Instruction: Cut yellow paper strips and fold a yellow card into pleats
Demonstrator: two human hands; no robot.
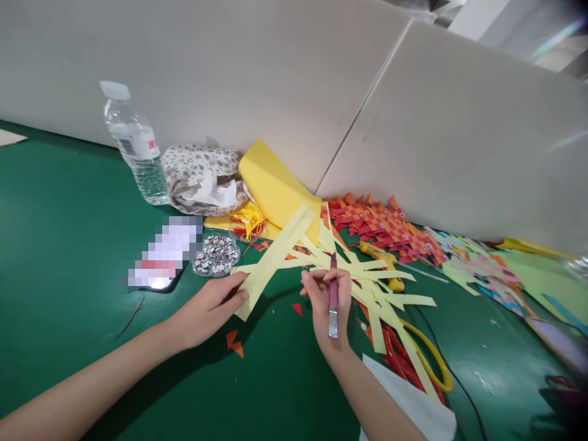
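Note:
My left hand [214,309] pinches the lower end of a wide pale-yellow paper strip [275,260] between thumb and fingers. The strip slants up to the right, above the table. My right hand [328,300] is closed on a slim purple utility knife [334,294], its silver end toward my wrist; whether a blade is out I cannot tell. Beyond and right of this hand lies a loose heap of pale-yellow paper strips [376,288]. Small orange paper scraps [234,344] lie below the left hand, and a red scrap [297,309] lies between the hands.
On the green table [59,245] are a water bottle [138,150], phone [165,257], bag of googly eyes [215,254], patterned cloth pouch [197,159] and yellow sheet [275,177]. Woven red-orange paper pieces [381,223], a yellow glue gun [390,269] and its cable lie right. A grey partition [229,73] stands behind.

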